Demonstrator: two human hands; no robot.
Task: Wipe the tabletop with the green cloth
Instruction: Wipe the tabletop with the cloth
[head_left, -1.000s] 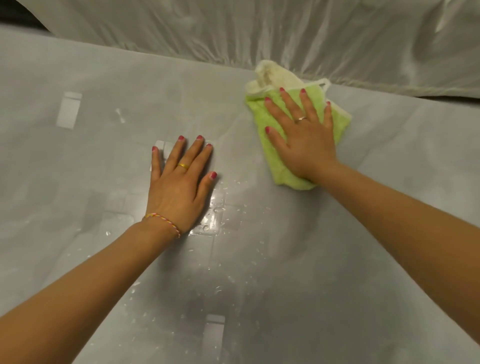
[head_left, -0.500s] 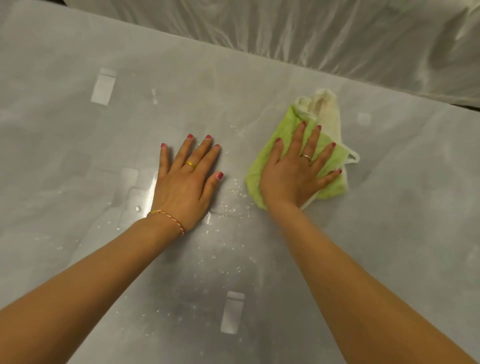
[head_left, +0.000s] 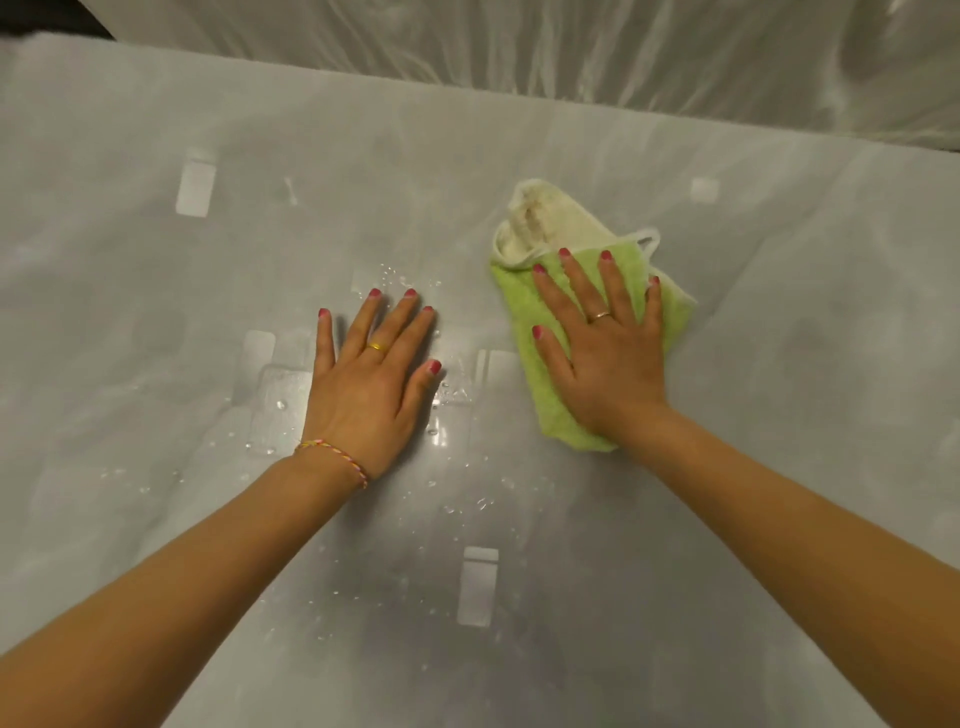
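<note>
The green cloth (head_left: 524, 332), with a cream underside folded out at its far end, lies flat on the grey tabletop (head_left: 156, 322) right of centre. My right hand (head_left: 605, 353) presses down on it, palm flat and fingers spread, covering most of the cloth. Flat on the bare tabletop just left of the cloth rests my left hand (head_left: 371, 384), fingers apart and holding nothing. Water droplets (head_left: 447, 400) dot the surface between and below the hands.
The tabletop is covered with a translucent plastic sheet held by pale tape strips (head_left: 196, 188), (head_left: 477, 586). Crinkled plastic sheeting (head_left: 571, 57) hangs along the table's far edge.
My right hand slid the cloth toward me and leftward, then back out to the right and farther away. The left hand has stayed planted in place.
</note>
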